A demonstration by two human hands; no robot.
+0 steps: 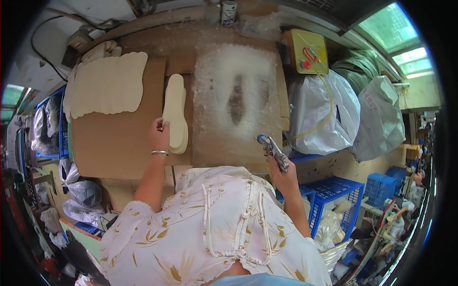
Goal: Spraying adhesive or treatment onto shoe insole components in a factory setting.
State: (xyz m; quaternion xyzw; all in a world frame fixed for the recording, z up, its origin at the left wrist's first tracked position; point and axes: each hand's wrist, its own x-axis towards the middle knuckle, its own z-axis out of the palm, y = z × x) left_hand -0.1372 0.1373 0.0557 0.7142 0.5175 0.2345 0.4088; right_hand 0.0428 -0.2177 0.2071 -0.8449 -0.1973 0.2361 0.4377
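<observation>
A stack of cream shoe insoles (pixel 175 102) lies lengthwise on the brown cardboard in front of me. At its left edge is my left hand (pixel 160 133), with its thumb and fingers closed on the edge of an insole. My right hand (pixel 282 174) is wrapped around the grip of a metal spray gun (pixel 273 151). The gun's blue-ringed nozzle points up and left, towards a board whitened with spray residue (pixel 214 95). Dark insole-shaped marks show on that board.
Scalloped cream sheets (pixel 107 83) are piled at the left. A yellow jerrycan (pixel 312 43) stands at the back right, with a yellow hose (pixel 330 102) running down. White plastic bags (pixel 324 114) and a blue crate (pixel 338 190) are on the right. A can (pixel 229 13) stands at the back.
</observation>
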